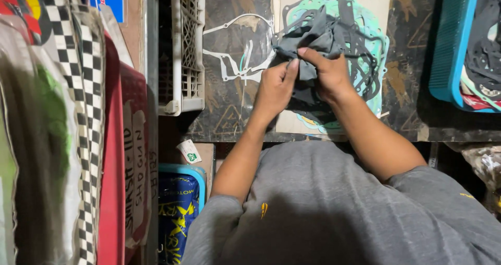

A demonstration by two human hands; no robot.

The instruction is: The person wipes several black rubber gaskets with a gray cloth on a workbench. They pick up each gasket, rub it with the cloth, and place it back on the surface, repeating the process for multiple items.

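Note:
A bunch of thin dark grey gaskets (319, 33) is lifted over a beige card (373, 4) that carries more grey and teal gaskets (381, 51). My left hand (275, 87) pinches the lower edge of the bunch between thumb and fingers. My right hand (327, 74) grips the same bunch from the right, its index finger laid across the top. The two hands touch each other over the card.
A white gasket outline (235, 61) lies on the dark board (412, 113) left of the card. A white lattice crate (182, 46) stands at the left, a blue basket (451, 40) with more gaskets at the right. Packaged goods (99, 140) fill the left side.

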